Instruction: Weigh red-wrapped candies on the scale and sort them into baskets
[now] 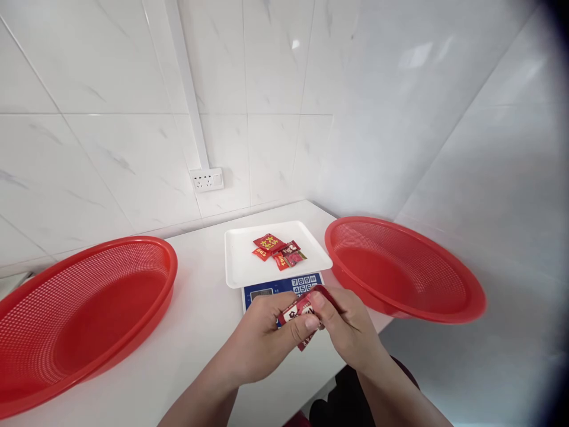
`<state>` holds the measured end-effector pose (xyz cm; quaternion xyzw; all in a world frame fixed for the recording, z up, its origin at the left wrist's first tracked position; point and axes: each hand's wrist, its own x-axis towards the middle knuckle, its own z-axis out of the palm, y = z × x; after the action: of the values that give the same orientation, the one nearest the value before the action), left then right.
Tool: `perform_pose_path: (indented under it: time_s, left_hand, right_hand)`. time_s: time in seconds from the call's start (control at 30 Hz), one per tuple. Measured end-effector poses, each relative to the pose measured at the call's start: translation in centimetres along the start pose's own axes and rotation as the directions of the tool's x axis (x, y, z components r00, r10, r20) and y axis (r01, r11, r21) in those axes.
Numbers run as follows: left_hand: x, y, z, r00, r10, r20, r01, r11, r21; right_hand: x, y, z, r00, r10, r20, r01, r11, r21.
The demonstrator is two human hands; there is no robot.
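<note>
My left hand [267,338] and my right hand [351,326] are close together over the front of a blue scale [278,286]. Between them they grip dark red printed packets [299,309]; the exact number is hard to tell. Both thumbs press on top of the packets. Behind my hands, a white tray [240,261] rests on the scale. Several small red and dark red packets [269,242] lie in a loose group near the tray's middle, some overlapping. My hands partly hide the scale's keypad and display.
A large red perforated basket [111,320] stands at the left on the white table [200,332]. Another red basket [391,267] is at the right, beside the tray. A wall socket [207,179] is on the tiled wall behind.
</note>
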<state>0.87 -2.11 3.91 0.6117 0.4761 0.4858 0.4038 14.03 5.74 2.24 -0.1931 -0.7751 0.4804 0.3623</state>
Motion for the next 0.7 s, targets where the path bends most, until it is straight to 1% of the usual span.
perform_pose_path:
  time_s: [0.07, 0.2, 0.3, 0.4, 0.5, 0.6, 0.7]
  left_hand:
    - [0.01, 0.14, -0.04, 1.0, 0.003, 0.002, -0.003, 1.0, -0.009]
    - [0.07, 0.2, -0.17, 0.999, -0.023, 0.042, 0.025, 0.999, -0.043]
    - [0.12, 0.02, -0.16, 0.997, -0.041, 0.06, 0.044, 0.998, -0.049]
    - [0.14, -0.19, -0.03, 0.998, -0.037, 0.05, 0.038, 0.999, -0.038]
    - [0.15, -0.29, 0.11, 1.0, -0.023, 0.013, 0.023, 1.0, -0.016]
    - [0.22, -0.33, 0.11, 0.999, -0.022, -0.041, 0.022, 1.0, -0.007]
    - [0.34, -0.39, -0.1, 0.998, -0.048, -0.031, 0.048, 0.999, -0.007]
  right_hand:
    - [-0.04, 0.1, 0.03, 1.0, 0.01, -0.004, -0.01, 1.0, 0.008]
    - [-0.13, 0.16, -0.08, 0.999, 0.014, 0.046, -0.017, 0.998, 0.062]
    - [-0.21, 0.24, -0.05, 1.0, 0.03, 0.002, -0.03, 0.999, 0.01]
    - [-0.24, 0.21, 0.15, 0.997, 0.041, -0.072, -0.044, 0.998, -0.044]
    - [-0.15, 0.03, 0.28, 0.992, 0.027, -0.127, -0.032, 0.999, -0.041]
    - [0.07, -0.09, 0.12, 0.993, 0.037, -0.113, -0.038, 0.999, -0.002]
    - [0.28, -0.05, -0.26, 0.995, 0.033, -0.094, -0.036, 0.999, -0.034]
